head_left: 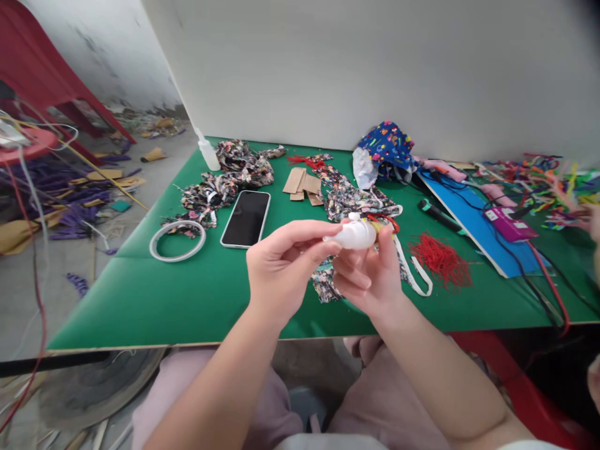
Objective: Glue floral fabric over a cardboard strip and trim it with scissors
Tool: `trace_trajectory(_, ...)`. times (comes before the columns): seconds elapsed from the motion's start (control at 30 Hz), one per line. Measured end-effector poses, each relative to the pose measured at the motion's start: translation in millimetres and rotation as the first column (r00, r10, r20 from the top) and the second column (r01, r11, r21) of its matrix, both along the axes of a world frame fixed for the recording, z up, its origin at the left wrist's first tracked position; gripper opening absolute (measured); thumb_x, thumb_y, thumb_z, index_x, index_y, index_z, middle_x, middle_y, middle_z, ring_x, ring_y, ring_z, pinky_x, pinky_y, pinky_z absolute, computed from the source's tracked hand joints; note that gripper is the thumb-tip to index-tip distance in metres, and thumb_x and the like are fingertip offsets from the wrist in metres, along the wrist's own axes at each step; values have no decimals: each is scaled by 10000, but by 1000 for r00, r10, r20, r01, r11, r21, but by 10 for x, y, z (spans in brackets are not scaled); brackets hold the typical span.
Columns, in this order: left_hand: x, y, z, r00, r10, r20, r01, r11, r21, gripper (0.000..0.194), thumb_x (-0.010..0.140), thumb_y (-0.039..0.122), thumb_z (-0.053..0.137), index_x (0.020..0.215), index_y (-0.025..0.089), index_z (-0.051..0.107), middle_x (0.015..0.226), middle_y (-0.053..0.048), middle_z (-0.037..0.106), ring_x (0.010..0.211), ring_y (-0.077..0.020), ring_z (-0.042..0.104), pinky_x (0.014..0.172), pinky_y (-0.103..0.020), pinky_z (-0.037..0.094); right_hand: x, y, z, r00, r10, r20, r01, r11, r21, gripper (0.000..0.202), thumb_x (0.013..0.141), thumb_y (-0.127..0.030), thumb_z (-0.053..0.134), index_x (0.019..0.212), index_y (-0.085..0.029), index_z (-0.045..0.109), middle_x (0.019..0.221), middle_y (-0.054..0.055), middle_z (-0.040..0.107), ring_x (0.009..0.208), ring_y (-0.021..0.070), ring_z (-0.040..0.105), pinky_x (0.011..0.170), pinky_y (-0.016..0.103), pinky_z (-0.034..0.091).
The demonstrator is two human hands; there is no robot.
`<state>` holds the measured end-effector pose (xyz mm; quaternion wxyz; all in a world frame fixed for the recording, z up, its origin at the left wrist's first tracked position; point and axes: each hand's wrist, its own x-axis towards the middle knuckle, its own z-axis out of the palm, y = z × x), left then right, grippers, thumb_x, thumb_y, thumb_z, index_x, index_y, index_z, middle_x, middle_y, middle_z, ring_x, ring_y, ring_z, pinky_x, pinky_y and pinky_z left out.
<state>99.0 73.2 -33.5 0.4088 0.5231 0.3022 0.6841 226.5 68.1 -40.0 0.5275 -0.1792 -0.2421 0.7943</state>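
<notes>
A small white bottle-like object (357,235) is held between both hands above the green table. My left hand (288,262) pinches its narrow left tip between thumb and fingers. The rounded right part rests in the fingers of my right hand (370,269). Something red and yellow shows just behind my right fingertips; what it is cannot be made out. Patterned dark fabric (349,194) lies behind and below the hands, with brown cardboard pieces (302,185) to its left.
On the green table (210,306) lie a phone (246,219), a tape roll (154,245), a white squeeze bottle (207,151), red strings (440,259), a blue board (478,225), a purple device with cables (510,225) and colourful strips. Another person's hand is at the right edge.
</notes>
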Motion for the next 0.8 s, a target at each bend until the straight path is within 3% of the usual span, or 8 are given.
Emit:
trace_trajectory(0.1, -9, -42, 33, 992, -90, 89, 92, 996, -19, 121, 734, 204, 734, 842, 258, 744, 846, 0, 750, 700, -137, 695, 624, -226, 593, -29, -21, 27, 986, -126, 106, 119, 990, 74, 368, 667, -543, 700, 781, -194, 686, 435, -82, 520, 302, 19, 378, 291, 101, 321)
trace_trajectory(0.27, -21, -92, 46, 963, -228, 144, 236, 971, -38, 214, 793, 171, 674, 938, 314, 736, 961, 23, 743, 727, -142, 712, 701, -259, 616, -47, -45, 104, 965, -231, 121, 227, 973, 44, 347, 627, -515, 746, 703, -182, 681, 432, -76, 559, 307, 7, 462, 301, 65, 343)
trace_trajectory(0.57, -19, -97, 46, 968, -196, 159, 213, 972, -99, 159, 801, 240, 670, 920, 320, 739, 961, 18, 742, 705, -156, 719, 663, -273, 632, -52, -81, 146, 930, -302, 207, 295, 953, 65, 388, 609, -551, 739, 679, -178, 657, 421, -66, 579, 284, 34, 463, 297, 104, 394)
trace_trajectory(0.8, -37, -113, 75, 972, -183, 146, 198, 976, -96, 146, 793, 264, 677, 904, 335, 739, 955, 25, 742, 655, -152, 714, 654, -291, 635, -9, -137, 169, 875, -405, 266, 355, 909, 219, 348, 628, -511, 735, 818, -234, 645, 495, -54, 617, 352, 76, 522, 325, 155, 422)
